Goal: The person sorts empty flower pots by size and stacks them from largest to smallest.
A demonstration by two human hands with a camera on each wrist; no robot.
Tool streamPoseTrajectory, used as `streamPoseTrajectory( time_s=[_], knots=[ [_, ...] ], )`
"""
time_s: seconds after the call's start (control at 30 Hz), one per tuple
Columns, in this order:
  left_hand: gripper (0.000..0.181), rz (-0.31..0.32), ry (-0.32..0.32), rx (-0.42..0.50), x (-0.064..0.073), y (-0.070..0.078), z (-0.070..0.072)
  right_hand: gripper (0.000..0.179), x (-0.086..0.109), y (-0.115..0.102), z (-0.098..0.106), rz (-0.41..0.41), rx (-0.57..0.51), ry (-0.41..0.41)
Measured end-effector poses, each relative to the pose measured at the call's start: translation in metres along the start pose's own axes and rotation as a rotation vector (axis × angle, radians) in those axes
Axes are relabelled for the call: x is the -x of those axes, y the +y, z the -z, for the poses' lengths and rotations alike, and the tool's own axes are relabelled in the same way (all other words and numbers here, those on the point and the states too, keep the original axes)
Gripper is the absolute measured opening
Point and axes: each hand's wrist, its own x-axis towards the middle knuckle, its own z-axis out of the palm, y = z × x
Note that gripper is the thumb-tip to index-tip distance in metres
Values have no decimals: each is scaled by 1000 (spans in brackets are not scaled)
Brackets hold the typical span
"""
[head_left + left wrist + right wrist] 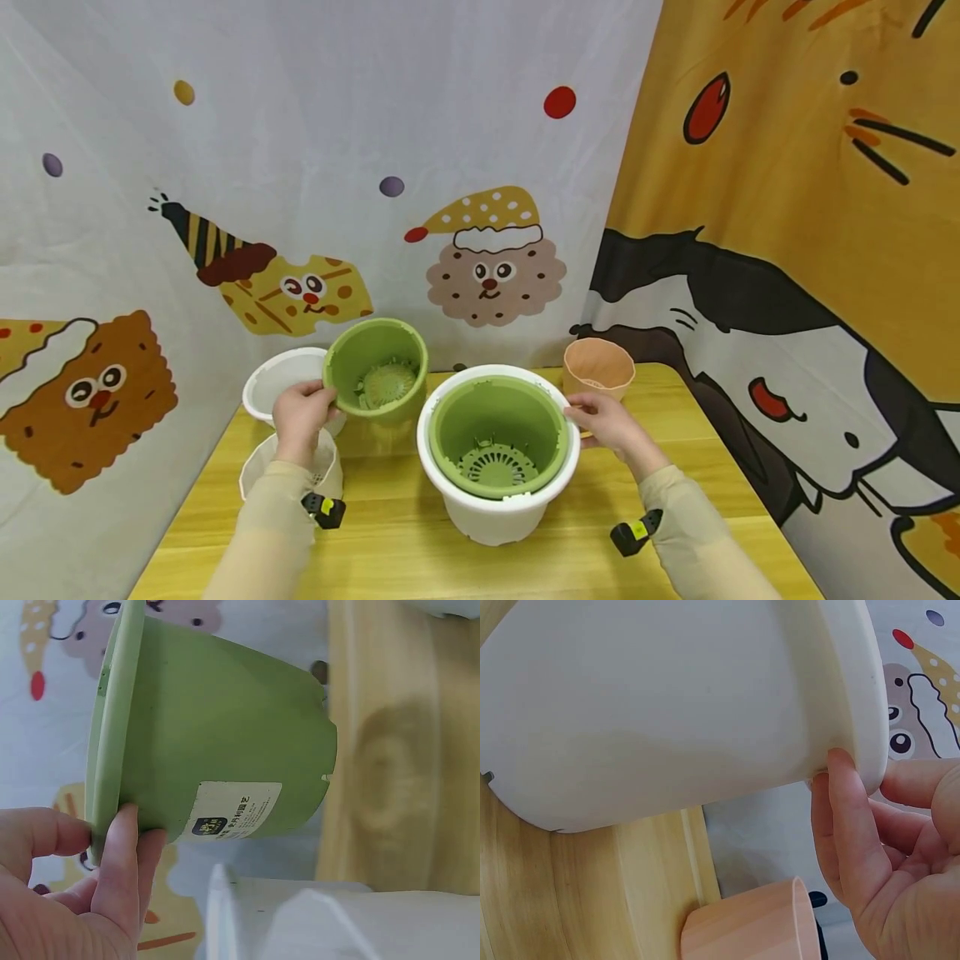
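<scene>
left hand, grip pinching rim of green pot, pot raised above tabletop, right hand, grip pinching rim of white pot, second green pot nested inside, white pot's base contact unclear

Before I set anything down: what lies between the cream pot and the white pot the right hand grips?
Bare wood-grain tabletop lies between cream pot and white pot, as the head view shows.

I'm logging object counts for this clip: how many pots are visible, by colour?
Green pots: 2
White pots: 2
Cream pot: 1
Orange pot: 1
Total: 6
</scene>
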Motion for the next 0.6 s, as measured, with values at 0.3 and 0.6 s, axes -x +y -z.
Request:
streamPoseTrajectory(
  time_s=[0.3,0.6],
  knots=[
    [36,-40,5,160,6,33,9,35,-1,1,0,4,-12,-5],
    [37,-79,-51,198,15,62,14,36,0,-1,0,-4,-14,2]
  ],
)
